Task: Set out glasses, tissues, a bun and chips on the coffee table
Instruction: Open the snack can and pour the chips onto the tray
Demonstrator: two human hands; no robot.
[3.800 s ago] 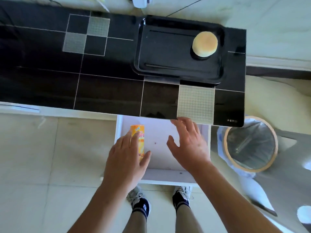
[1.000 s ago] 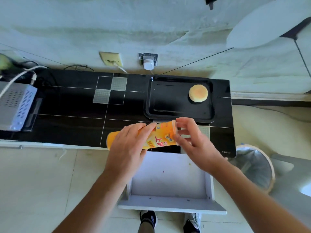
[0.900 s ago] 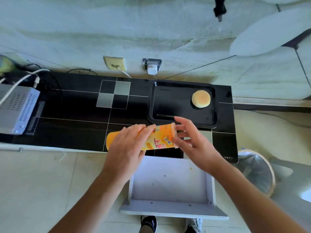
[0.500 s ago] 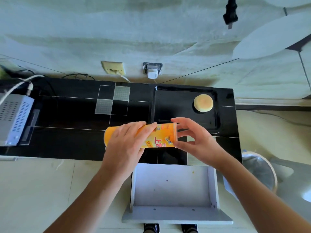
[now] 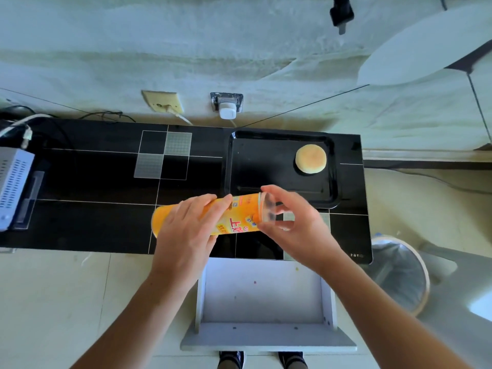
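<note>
The left hand (image 5: 186, 235) wraps its fingers over the middle of the orange chips can (image 5: 234, 217), which lies nearly level in the air above the front part of the black coffee table (image 5: 93, 222). At the can's right end, the right hand (image 5: 295, 222) curls its fingers and thumb round the clear plastic lid (image 5: 267, 209); whether the lid is seated on the rim or just off it cannot be told through the blur. Beyond the right hand, farther from the person, the black tray (image 5: 253, 166) rests on the table, its near edge just behind the lid. The bun (image 5: 310, 159) sits flat in the tray's far right corner, well apart from the held can. Below both hands, toward the person, the white drawer (image 5: 263, 296) stands pulled out from under the table. To the right of the right forearm, on the floor, is a round wastebasket (image 5: 402, 278) lined with a bag. Far to the left of the left hand a grey perforated box (image 5: 13, 187) rests on the table's end, with cables behind it
</note>
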